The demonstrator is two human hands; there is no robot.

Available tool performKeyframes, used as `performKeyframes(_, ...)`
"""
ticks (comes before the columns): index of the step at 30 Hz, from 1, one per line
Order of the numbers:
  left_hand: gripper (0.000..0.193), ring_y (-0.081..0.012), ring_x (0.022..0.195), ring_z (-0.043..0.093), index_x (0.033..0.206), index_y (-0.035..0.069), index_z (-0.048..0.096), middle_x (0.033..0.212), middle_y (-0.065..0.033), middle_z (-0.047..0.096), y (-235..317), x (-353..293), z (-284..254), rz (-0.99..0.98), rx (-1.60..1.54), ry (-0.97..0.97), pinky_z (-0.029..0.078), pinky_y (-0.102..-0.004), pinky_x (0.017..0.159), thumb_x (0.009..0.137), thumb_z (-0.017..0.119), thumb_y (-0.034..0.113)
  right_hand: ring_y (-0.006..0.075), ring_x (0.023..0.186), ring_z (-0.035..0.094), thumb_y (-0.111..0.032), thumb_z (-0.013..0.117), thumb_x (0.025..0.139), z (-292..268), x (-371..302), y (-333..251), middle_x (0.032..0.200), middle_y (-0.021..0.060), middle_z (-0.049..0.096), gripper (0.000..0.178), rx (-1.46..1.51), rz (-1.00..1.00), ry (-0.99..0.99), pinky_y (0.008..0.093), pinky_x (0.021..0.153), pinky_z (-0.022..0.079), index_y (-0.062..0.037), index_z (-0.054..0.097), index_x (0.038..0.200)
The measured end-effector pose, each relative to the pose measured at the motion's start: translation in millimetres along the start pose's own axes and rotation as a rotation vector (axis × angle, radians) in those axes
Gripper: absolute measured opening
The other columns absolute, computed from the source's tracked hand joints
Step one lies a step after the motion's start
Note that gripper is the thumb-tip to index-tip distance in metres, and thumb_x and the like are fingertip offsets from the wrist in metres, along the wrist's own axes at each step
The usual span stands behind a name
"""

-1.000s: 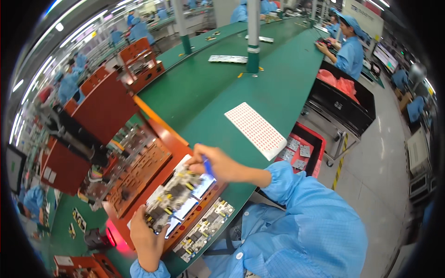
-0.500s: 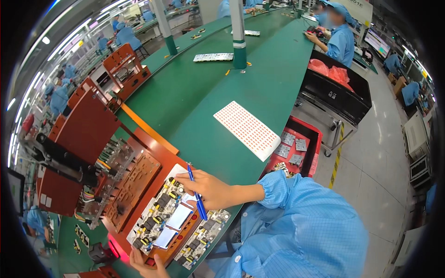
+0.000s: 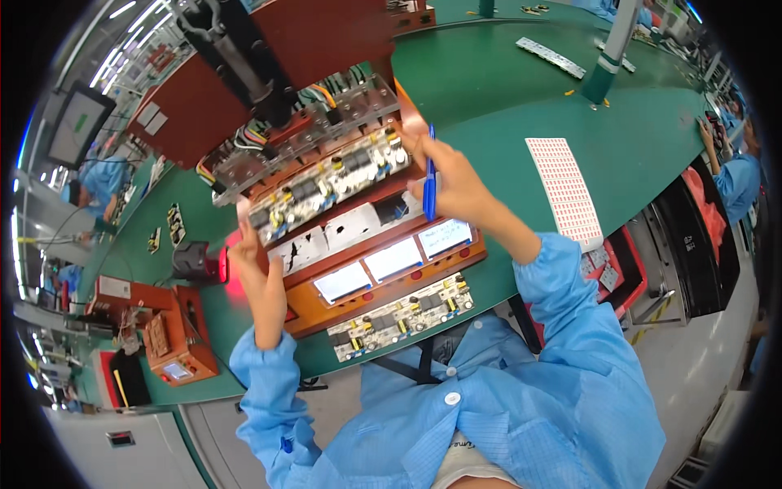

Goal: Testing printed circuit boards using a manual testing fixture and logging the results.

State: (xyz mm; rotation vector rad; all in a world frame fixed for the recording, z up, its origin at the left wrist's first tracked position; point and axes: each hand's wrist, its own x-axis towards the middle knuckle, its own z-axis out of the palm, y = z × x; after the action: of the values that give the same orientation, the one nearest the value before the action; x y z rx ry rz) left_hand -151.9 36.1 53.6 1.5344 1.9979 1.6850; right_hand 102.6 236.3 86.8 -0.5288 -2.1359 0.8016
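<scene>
A long circuit board panel [image 3: 332,186], crowded with black, white and yellow components, is held at its ends between my two hands, tilted over the front of a red-brown test fixture [image 3: 314,319]. My left hand [image 3: 262,281] is closed on its left end. My right hand [image 3: 458,186] grips the right end and also keeps a blue pen [image 3: 430,175] upright against the fingers. Below the panel lie a worn white strip [image 3: 326,236] and three lit displays [image 3: 393,259]. A second circuit board panel [image 3: 399,316] rests along the table's near edge.
Above the panel hang the fixture's wired clear plate [image 3: 305,134] and black clamp [image 3: 248,69]. A black scanner [image 3: 199,262] glows red at left, near a smaller orange-brown device [image 3: 175,342]. A label sheet [image 3: 564,189] lies right, beside a red bin [image 3: 623,273]. A co-worker [image 3: 733,187] sits far right.
My view has swung left. The panel has been raised from the front of the fixture and moved toward the wired plate, with both hands on it. The pen stays in my right hand.
</scene>
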Motion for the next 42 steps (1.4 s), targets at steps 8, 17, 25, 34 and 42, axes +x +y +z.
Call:
performKeyframes(8, 0.036, -0.0327, 0.138, 0.024, 0.11, 0.001, 0.03, 0.141, -0.0336, 0.027, -8.0, 33.5, 1.0, -0.041, 0.017, -0.071, 0.018, -0.0313, 0.108, 0.08, 0.049, -0.003, 0.0363, 0.126, 0.043, 0.003, 0.063, 0.068, 1.8, 25.2, 33.1, 0.112, 0.027, 0.057, 0.03, -0.111, -0.034, -0.129, 0.036, 0.086, 0.046, -0.0033, 0.035, 0.078)
performKeyframes(17, 0.035, -0.0325, 0.138, 0.023, 0.11, 0.002, 0.031, 0.14, -0.033, 0.031, -1.1, 35.1, 3.2, -0.071, 0.048, -0.072, 0.015, -0.0335, 0.11, 0.079, 0.047, -0.003, 0.0276, 0.111, 0.058, 0.0, 0.062, 0.07, -2.5, 22.5, 27.8, 0.122, 0.0278, 0.054, 0.031, 0.085, -0.029, -0.07, 0.0271, 0.065, 0.044, -0.0056, 0.033, 0.078)
performKeyframes(25, 0.036, -0.0265, 0.129, 0.037, 0.109, 0.003, 0.029, 0.138, -0.0282, 0.039, -6.6, 32.4, -11.9, -0.047, 0.035, -0.127, 0.022, -0.0288, 0.104, 0.078, 0.047, -0.004, 0.0113, 0.092, 0.059, -0.003, 0.057, 0.085, -9.0, 40.5, 12.0, 0.097, 0.0162, 0.066, 0.027, 0.188, -0.065, 0.361, 0.0217, 0.064, 0.042, -0.0073, 0.033, 0.074)
performKeyframes(34, 0.043, -0.033, 0.13, 0.037, 0.114, 0.001, 0.033, 0.134, -0.0257, 0.043, 13.2, -11.6, -30.6, -0.049, 0.009, 0.03, 0.021, -0.0374, 0.109, 0.075, 0.046, -0.007, 0.0173, 0.069, 0.055, -0.027, 0.062, 0.086, -49.7, 241.0, -210.0, 0.072, 0.0081, 0.056, 0.026, 0.229, 0.394, 0.218, 0.0322, 0.062, 0.046, -0.003, 0.053, 0.089)
performKeyframes(42, 0.039, -0.0329, 0.127, 0.041, 0.115, 0.001, 0.037, 0.128, -0.0239, 0.048, 31.3, -82.6, -62.8, 0.026, -0.008, 0.272, 0.024, -0.0406, 0.108, 0.077, 0.046, -0.002, 0.0168, 0.054, 0.053, -0.024, 0.07, 0.076, -0.8, 322.7, -173.5, 0.069, 0.0062, 0.059, 0.023, 0.486, -0.044, -0.038, 0.0316, 0.049, 0.044, -0.0035, 0.063, 0.085)
